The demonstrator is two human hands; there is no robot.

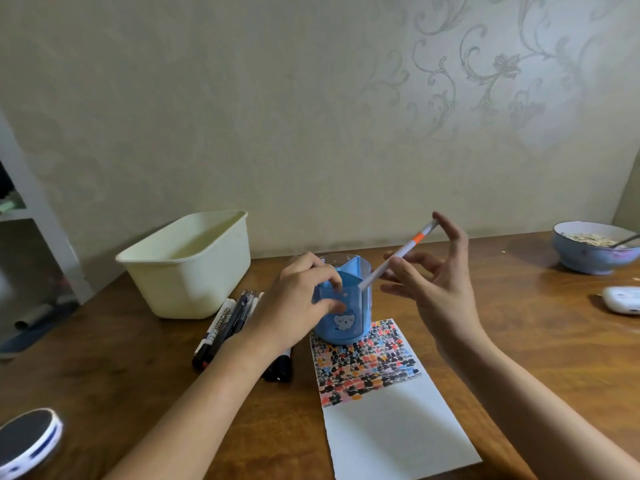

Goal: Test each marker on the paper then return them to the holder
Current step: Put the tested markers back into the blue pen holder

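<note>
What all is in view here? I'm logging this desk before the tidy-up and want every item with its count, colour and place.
marker: one, white with an orange band, held tilted above the holder
holder: one, blue, standing on the far end of the paper
paper: one sheet, white, far part filled with coloured test marks, centre of the table
pens and markers: a cluster, count unclear, mostly dark and white, lying left of the holder
tub: one, cream, far left
bowl: one, blue, far right, a utensil in it
white object: one, right edge
round object: one, black and white, near left corner
table: one, brown wood
left hand: fingers on the holder
right hand: fingers holding the marker
</note>
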